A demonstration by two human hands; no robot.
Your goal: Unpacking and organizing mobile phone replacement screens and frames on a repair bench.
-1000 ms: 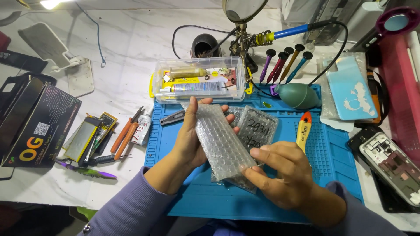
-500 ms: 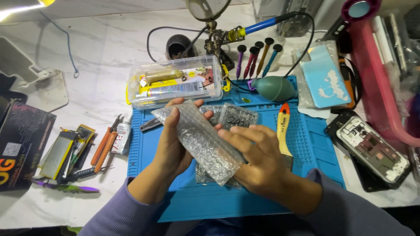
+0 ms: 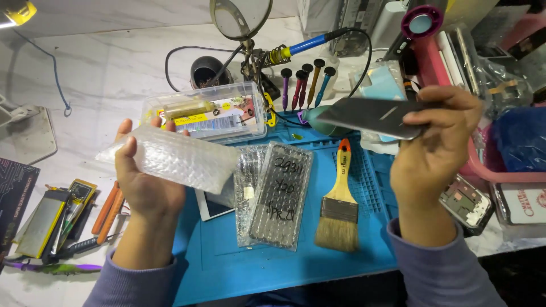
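Note:
My left hand (image 3: 142,182) grips a clear bubble-wrap sleeve (image 3: 176,158), held flat above the left edge of the blue work mat (image 3: 227,261). Out to the right, my right hand (image 3: 435,150) holds up a thin dark grey phone panel (image 3: 369,116) by its right end, raised over the mat. Between the hands, on the mat, lies a bubble-wrapped dark screen part (image 3: 278,193) with handwriting on it. A wooden-handled brush (image 3: 339,202) rests next to it.
A clear plastic box of small parts (image 3: 210,111) stands behind the mat, with a rack of screwdrivers (image 3: 304,82), a soldering iron (image 3: 296,50) and a magnifier (image 3: 239,17). Pliers and batteries (image 3: 68,210) lie left. A pink tray (image 3: 455,74) and an opened phone (image 3: 463,202) sit right.
The hands have moved apart: the right hand has pulled the grey panel out of the bubble-wrap sleeve and lifted it right. The left hand keeps the sleeve. The brush is now uncovered.

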